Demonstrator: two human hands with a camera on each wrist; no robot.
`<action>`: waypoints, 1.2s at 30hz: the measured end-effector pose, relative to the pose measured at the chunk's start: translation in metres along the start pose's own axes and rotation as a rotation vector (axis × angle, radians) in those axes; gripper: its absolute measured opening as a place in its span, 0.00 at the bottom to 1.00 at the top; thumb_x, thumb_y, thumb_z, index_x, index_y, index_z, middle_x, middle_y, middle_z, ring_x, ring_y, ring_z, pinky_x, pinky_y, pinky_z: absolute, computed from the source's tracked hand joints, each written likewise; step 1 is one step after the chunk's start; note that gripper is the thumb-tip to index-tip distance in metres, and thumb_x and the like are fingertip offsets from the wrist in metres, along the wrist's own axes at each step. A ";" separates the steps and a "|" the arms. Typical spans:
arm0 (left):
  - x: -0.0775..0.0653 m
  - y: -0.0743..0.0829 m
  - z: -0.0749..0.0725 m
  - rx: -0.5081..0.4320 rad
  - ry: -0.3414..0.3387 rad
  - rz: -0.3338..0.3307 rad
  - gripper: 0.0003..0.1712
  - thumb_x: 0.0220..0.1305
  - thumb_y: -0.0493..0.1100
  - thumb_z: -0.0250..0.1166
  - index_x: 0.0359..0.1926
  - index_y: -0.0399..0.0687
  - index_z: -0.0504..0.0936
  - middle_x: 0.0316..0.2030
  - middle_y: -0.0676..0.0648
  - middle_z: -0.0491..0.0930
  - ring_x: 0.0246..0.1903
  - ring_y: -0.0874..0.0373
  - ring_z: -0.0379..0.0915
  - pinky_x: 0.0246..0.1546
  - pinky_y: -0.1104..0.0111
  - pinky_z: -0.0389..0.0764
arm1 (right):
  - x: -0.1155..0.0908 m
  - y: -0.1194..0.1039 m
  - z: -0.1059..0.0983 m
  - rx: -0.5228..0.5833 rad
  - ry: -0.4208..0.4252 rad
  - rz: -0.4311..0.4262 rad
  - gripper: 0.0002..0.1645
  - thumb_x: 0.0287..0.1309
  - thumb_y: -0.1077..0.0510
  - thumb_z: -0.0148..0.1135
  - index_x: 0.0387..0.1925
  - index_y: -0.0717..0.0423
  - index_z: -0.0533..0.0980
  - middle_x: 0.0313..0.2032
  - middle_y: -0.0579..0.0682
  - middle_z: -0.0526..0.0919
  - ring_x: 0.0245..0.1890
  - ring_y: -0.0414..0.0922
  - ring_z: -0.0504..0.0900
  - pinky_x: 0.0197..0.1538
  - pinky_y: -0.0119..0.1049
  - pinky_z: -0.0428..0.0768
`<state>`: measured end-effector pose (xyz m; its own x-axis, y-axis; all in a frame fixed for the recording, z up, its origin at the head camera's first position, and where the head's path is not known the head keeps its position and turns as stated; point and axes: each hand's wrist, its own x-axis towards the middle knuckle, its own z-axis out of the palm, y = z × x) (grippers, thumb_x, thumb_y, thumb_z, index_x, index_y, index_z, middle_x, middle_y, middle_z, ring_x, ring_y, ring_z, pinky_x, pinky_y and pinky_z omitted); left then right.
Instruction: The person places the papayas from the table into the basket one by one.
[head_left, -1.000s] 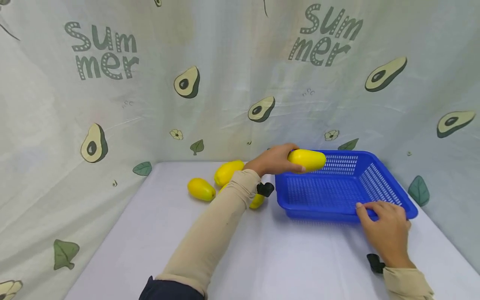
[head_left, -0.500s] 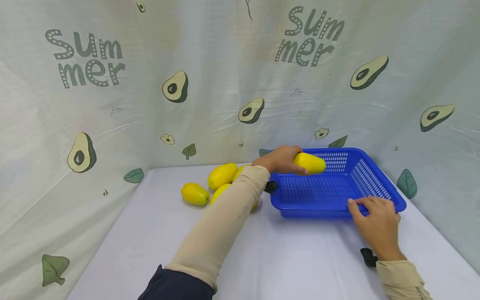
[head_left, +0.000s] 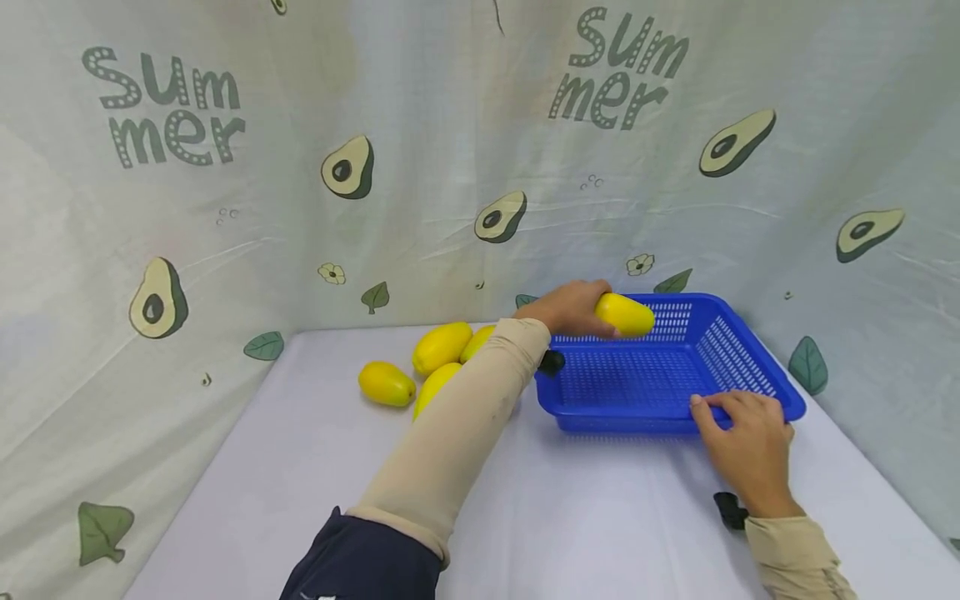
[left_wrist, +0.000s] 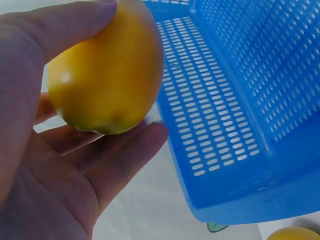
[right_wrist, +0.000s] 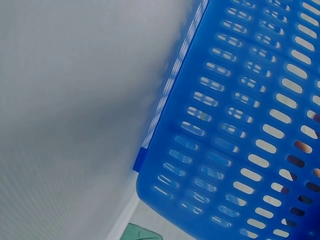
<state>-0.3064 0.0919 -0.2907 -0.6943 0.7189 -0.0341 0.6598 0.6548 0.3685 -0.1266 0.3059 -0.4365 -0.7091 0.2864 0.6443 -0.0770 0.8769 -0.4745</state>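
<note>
Two hands (head_left: 573,308) (head_left: 746,450), left outstretched, gripping fruit (head_left: 627,316), right curled over basket rim (head_left: 615,416)

The held fruit (head_left: 628,316) is coloured bright yellow and tinged green at one end; yellow is also shown by the fruits (head_left: 441,348) at left. The basket (head_left: 615,419) at right is coloured blue and patterned with rows of slots. The far backdrop (head_left: 420,83), pale grey-green, is printed with cream-and-green avocados (head_left: 348,168), green leaves (head_left: 808,367) and dotted grey-green lettering (head_left: 615,100). Beige is shown by both sleeves (head_left: 453,442), white by the tablecloth (head_left: 585,517).
</note>
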 end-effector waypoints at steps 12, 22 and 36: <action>0.000 -0.017 -0.004 0.050 0.035 -0.071 0.34 0.69 0.62 0.61 0.70 0.54 0.70 0.68 0.49 0.68 0.65 0.56 0.64 0.64 0.64 0.69 | 0.001 0.000 0.001 0.010 -0.001 0.000 0.17 0.60 0.52 0.66 0.33 0.65 0.83 0.41 0.66 0.83 0.52 0.66 0.70 0.44 0.72 0.59; -0.014 -0.037 -0.014 0.083 -0.001 -0.020 0.27 0.73 0.57 0.58 0.65 0.48 0.76 0.63 0.48 0.74 0.62 0.57 0.67 0.63 0.67 0.68 | 0.001 -0.002 0.001 0.015 -0.010 0.007 0.18 0.61 0.52 0.65 0.34 0.66 0.83 0.42 0.67 0.83 0.52 0.67 0.70 0.45 0.74 0.59; -0.044 -0.049 -0.027 0.067 0.021 0.033 0.25 0.75 0.55 0.57 0.64 0.48 0.76 0.59 0.48 0.77 0.59 0.57 0.71 0.61 0.66 0.72 | 0.001 -0.003 0.004 0.030 -0.018 0.020 0.18 0.61 0.52 0.65 0.35 0.68 0.83 0.43 0.69 0.82 0.52 0.68 0.70 0.45 0.73 0.58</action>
<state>-0.3156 0.0219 -0.2826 -0.6772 0.7358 -0.0034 0.6997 0.6454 0.3064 -0.1296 0.3025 -0.4369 -0.7233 0.2964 0.6237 -0.0837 0.8589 -0.5053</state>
